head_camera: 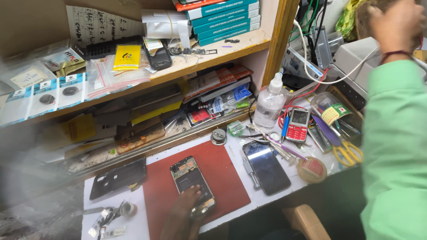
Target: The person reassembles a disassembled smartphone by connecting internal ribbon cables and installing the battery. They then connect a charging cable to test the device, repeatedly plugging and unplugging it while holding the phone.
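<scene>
Two hands up. Left hand (184, 213) presses fingers flat on opened phone (193, 182), lying on red mat (222, 178) near front table edge (249, 206). Right hand (396, 22) raised top right, blurred; grip unclear. Black phone (266, 166) just right of mat; back cover (118, 178) left.

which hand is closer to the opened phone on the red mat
Left. The left hand rests on the lower end of the opened black smartphone on the red rectangular mat; the right hand is raised far up, near the cables.
</scene>
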